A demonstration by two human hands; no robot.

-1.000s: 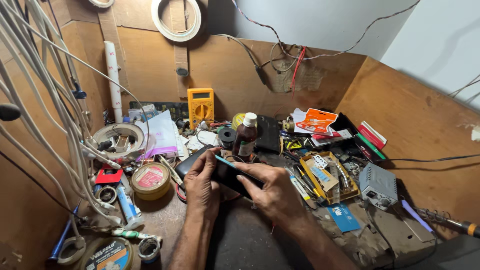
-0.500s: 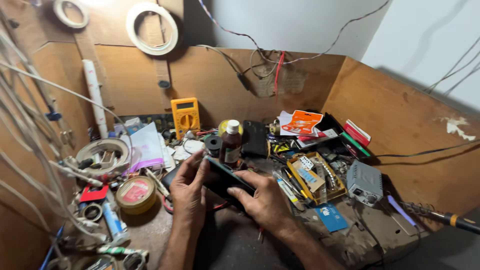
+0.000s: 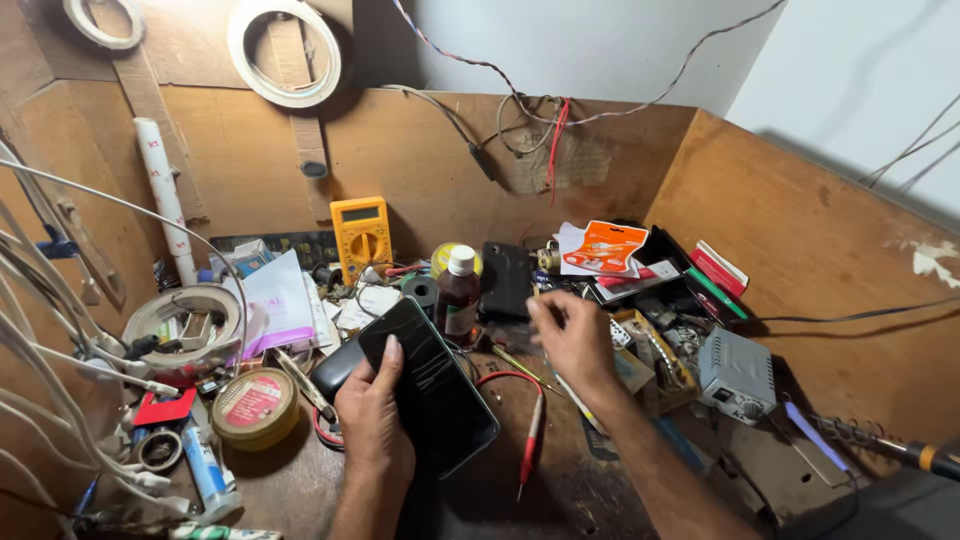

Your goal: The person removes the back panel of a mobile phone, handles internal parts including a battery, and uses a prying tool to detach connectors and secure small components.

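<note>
At the cluttered wooden bench (image 3: 300, 490), I see the left hand (image 3: 375, 425) gripping a black glass-faced smartphone (image 3: 430, 385) above the centre, while the right hand (image 3: 570, 340), fingers loosely curled and empty, hovers beside a small dark brown white-capped bottle (image 3: 459, 297).

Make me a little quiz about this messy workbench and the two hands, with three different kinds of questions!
1. True or false: the left hand holds a dark phone with its screen facing up.
2. What does the right hand hold?
A. the phone
B. the yellow multimeter
C. nothing that shows; it hovers over the clutter beside the small dark bottle with a white cap
3. Fill in the missing word: the yellow multimeter leans against the ____ back wall.

Key
1. True.
2. C.
3. Wooden.
</note>
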